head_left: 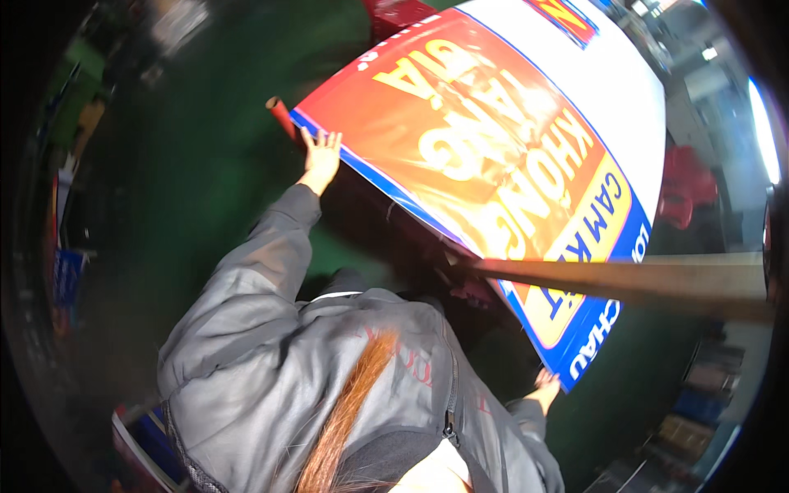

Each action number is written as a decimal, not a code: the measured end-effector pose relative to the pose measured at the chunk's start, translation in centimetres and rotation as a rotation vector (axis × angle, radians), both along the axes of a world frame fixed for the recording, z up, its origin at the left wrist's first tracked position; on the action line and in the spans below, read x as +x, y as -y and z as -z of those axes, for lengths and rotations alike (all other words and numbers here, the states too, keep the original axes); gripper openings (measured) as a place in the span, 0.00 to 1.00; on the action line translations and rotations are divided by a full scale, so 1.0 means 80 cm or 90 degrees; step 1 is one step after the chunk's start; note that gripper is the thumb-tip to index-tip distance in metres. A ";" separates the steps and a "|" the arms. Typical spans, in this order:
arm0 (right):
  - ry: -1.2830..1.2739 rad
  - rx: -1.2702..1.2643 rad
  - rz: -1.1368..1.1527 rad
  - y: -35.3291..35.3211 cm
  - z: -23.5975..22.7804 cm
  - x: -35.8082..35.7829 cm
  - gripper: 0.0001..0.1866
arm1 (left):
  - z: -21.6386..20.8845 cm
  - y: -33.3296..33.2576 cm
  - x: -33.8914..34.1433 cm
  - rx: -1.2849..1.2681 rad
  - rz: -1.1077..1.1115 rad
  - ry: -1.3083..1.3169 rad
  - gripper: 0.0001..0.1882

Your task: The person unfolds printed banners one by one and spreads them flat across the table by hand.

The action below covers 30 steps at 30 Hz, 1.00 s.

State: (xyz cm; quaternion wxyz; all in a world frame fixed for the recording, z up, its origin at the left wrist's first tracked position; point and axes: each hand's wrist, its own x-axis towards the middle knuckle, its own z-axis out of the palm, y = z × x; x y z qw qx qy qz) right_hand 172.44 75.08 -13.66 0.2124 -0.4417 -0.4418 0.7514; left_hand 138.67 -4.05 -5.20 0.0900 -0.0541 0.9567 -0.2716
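Observation:
A large printed banner, red, white and blue with yellow and white lettering, spreads out in front of me, its near edge running slantwise between my hands. My left hand lies at that edge near the banner's left corner, fingers spread over the blue border. Down at the near right corner, my right hand pinches the banner's edge; its thumb is partly hidden. A long brown wooden bar crosses over the banner's right part. What supports the banner is mostly hidden beneath it.
A red tube end sticks out beside the banner's left corner. Red plastic stools stand beyond its right side. Boxes and other goods line the lower right. The floor is dark green.

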 end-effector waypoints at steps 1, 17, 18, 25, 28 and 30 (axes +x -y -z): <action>0.025 0.015 -0.003 0.122 -0.080 -0.057 0.19 | -0.003 0.022 0.024 0.003 -0.038 -0.008 0.28; 0.533 0.529 -1.248 0.802 0.025 -0.138 0.12 | 0.105 0.468 0.457 0.425 -0.614 0.373 0.19; 0.392 1.046 -1.341 0.893 -0.059 -0.200 0.11 | 0.095 0.516 0.486 0.390 -0.640 0.441 0.20; 0.027 0.151 -1.383 1.104 -0.349 -0.518 0.17 | 0.064 0.657 0.286 0.587 -0.419 0.034 0.16; 0.020 0.347 -0.921 1.106 -0.290 -0.656 0.22 | 0.032 0.622 0.110 0.771 -0.261 -0.042 0.15; 0.192 0.830 -0.588 1.035 -0.162 -0.761 0.35 | 0.013 0.598 -0.003 0.914 -0.142 0.008 0.15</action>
